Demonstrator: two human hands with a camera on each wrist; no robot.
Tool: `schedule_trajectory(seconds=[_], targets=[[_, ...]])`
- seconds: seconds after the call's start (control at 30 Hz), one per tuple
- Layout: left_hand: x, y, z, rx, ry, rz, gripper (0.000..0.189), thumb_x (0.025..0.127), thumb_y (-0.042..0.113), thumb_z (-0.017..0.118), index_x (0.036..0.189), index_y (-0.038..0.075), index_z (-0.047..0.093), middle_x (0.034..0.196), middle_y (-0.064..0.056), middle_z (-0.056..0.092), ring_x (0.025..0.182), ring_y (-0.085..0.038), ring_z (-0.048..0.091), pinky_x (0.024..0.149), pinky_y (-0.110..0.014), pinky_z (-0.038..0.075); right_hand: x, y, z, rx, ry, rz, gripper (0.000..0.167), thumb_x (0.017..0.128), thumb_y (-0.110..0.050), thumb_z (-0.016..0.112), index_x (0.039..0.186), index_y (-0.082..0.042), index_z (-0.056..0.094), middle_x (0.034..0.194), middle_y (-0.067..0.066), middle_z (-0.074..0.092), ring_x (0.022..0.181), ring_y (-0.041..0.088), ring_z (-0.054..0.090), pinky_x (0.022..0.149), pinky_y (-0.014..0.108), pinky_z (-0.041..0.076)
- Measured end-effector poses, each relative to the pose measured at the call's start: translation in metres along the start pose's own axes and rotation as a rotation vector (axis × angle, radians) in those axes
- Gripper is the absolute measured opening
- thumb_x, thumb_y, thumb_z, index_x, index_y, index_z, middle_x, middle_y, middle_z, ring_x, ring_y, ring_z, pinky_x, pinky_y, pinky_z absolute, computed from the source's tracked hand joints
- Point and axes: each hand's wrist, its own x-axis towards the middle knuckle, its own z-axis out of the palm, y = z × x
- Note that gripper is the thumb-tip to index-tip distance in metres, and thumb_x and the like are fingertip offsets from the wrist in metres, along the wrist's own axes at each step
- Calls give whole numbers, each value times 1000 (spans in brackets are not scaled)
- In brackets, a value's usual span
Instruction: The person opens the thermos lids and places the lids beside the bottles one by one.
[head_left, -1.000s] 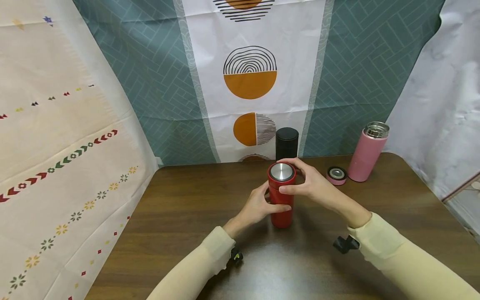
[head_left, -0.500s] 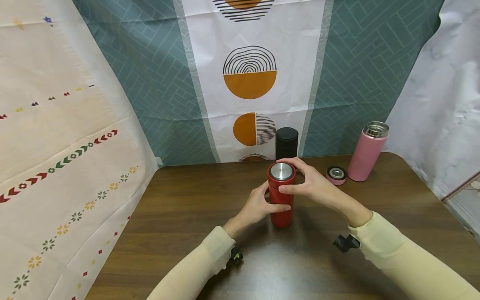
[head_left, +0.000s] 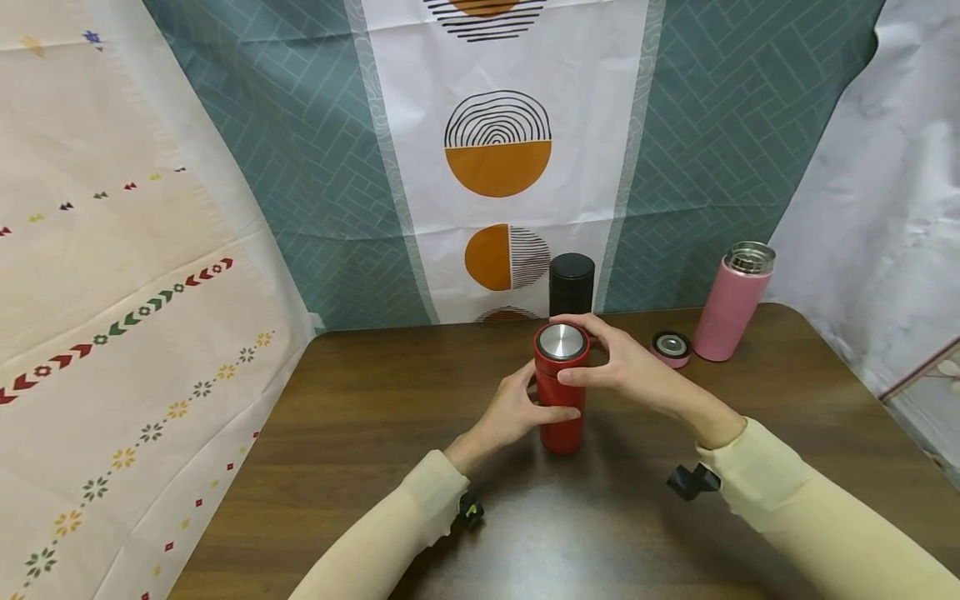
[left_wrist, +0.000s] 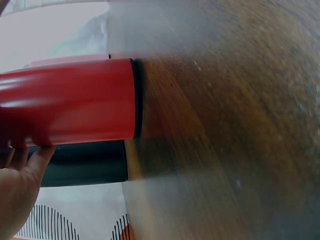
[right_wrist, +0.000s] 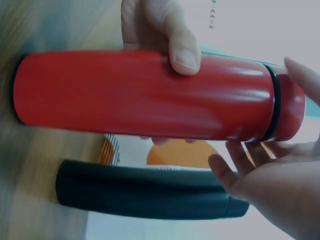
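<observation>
A red thermos flask (head_left: 562,437) stands upright on the wooden table, held between both hands. Its red lid (right_wrist: 294,107) has a brushed silver top (head_left: 562,342), and a black ring (right_wrist: 273,102) shows between lid and body. My left hand (head_left: 510,417) grips the body from the left, thumb across the front. Around the lid from the right, my right hand (head_left: 622,367) holds with its thumb in front and fingers behind. In the left wrist view, fingertips (left_wrist: 40,160) touch the red side; most of that hand is out of frame.
Behind the red flask stands a black flask (head_left: 572,287), partly hidden. At the back right a pink flask (head_left: 731,312) stands uncapped, its steel mouth showing, with its pink lid (head_left: 671,350) beside it. A patterned cloth (head_left: 502,83) hangs beyond the table's rear edge.
</observation>
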Motion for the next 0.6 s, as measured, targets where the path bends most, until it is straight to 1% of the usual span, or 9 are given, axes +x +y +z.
schedule_trajectory(seconds=[0.07, 0.13, 0.2, 0.27, 0.37, 0.47, 0.53, 0.6], targets=[[0, 0, 0, -1, -1, 2, 68, 86, 24, 86, 147, 23, 55, 134, 6, 66, 122, -13, 63, 105, -42, 52, 0, 0, 0, -14, 2, 0, 77, 89, -30, 82, 154, -17, 42, 142, 8, 56, 133, 32, 49, 108, 59, 43], [0, 0, -1, 0, -1, 4, 68, 87, 25, 86, 147, 23, 55, 135, 7, 66, 122, -12, 63, 104, -40, 53, 0, -2, 2, -55, 33, -15, 78, 87, -29, 84, 151, -15, 41, 140, 9, 55, 129, 30, 51, 106, 58, 46], [0, 0, -2, 3, -3, 5, 68, 87, 25, 86, 147, 23, 54, 135, 7, 65, 122, -12, 63, 104, -38, 53, 2, -3, 4, -103, 75, -33, 75, 85, -27, 87, 146, -12, 44, 136, 9, 55, 122, 27, 53, 103, 54, 47], [0, 1, -2, 8, -5, 6, 68, 87, 25, 85, 148, 23, 54, 136, 7, 65, 123, -12, 63, 104, -37, 53, 3, -4, 4, -127, 91, -49, 71, 85, -25, 87, 142, -10, 48, 133, 9, 54, 118, 26, 53, 102, 53, 47], [1, 1, -2, 8, -5, 3, 68, 87, 25, 85, 148, 22, 54, 135, 6, 66, 123, -13, 63, 104, -38, 53, 2, -4, 1, -137, 66, -46, 67, 87, -27, 85, 143, -14, 52, 134, 6, 55, 121, 26, 53, 103, 52, 46], [0, 1, -1, 2, -5, -4, 68, 87, 22, 85, 147, 22, 54, 135, 5, 66, 123, -14, 64, 105, -42, 52, 0, -5, -3, -116, 18, -24, 70, 90, -31, 82, 150, -19, 48, 141, 5, 52, 129, 28, 51, 108, 58, 43], [0, 1, 0, -9, -4, -9, 69, 87, 20, 85, 148, 21, 54, 136, 3, 66, 123, -16, 63, 106, -44, 52, -1, -6, -2, -117, 13, -14, 75, 89, -32, 82, 153, -19, 45, 144, 7, 50, 131, 29, 49, 109, 60, 42], [0, 2, 0, -12, -5, -8, 70, 86, 18, 85, 149, 21, 53, 137, 2, 65, 124, -16, 63, 106, -44, 51, -1, -7, 0, -127, 31, -15, 78, 87, -32, 84, 152, -17, 43, 145, 8, 48, 130, 29, 50, 108, 58, 44]])
